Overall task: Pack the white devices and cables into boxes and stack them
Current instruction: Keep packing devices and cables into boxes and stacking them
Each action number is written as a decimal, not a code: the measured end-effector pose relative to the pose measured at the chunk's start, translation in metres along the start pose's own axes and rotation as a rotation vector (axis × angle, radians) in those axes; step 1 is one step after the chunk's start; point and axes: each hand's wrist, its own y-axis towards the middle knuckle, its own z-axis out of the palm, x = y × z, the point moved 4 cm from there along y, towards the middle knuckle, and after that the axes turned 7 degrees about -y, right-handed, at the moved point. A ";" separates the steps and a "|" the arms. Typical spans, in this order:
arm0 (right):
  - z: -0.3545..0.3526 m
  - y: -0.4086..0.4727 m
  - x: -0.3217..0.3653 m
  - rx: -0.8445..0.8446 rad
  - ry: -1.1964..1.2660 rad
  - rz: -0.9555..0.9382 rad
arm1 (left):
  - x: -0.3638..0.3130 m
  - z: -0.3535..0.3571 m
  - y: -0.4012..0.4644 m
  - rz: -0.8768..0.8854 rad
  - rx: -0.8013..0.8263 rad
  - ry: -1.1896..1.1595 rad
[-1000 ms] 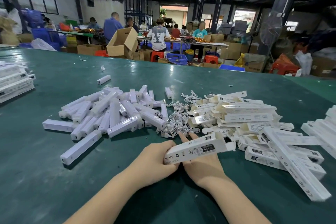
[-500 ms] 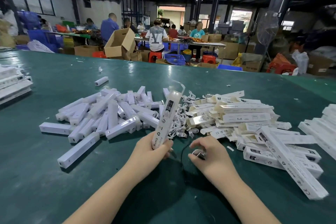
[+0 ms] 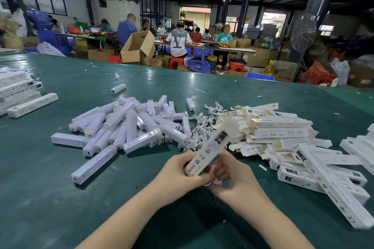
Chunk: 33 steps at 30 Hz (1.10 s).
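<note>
Left hand [image 3: 178,170] gripping tilted white box [image 3: 212,148] at lower end, right hand [image 3: 232,178] close against it pinching coiled cable [image 3: 215,182], green table [image 3: 50,188]

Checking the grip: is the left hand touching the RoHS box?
Touching. The head view shows the left hand with fingers curled round the lower end of the box.

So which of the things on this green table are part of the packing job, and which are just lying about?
Part of the job:
- box gripped by left hand
- cable pinched in right hand
- pile of white devices
- heap of cables
- empty boxes
- packed boxes stacked far left

Just lying about:
- paper scraps
- big cardboard carton beyond the table
</note>
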 end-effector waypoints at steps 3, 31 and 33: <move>0.001 0.002 -0.007 -0.015 -0.133 0.045 | 0.001 0.000 0.000 -0.019 0.013 0.048; -0.001 -0.007 0.012 -0.197 0.244 -0.073 | 0.004 -0.006 0.001 -0.311 -0.057 -0.537; -0.003 -0.006 0.010 -0.197 0.341 -0.032 | 0.004 -0.006 0.002 -0.299 -0.078 -0.513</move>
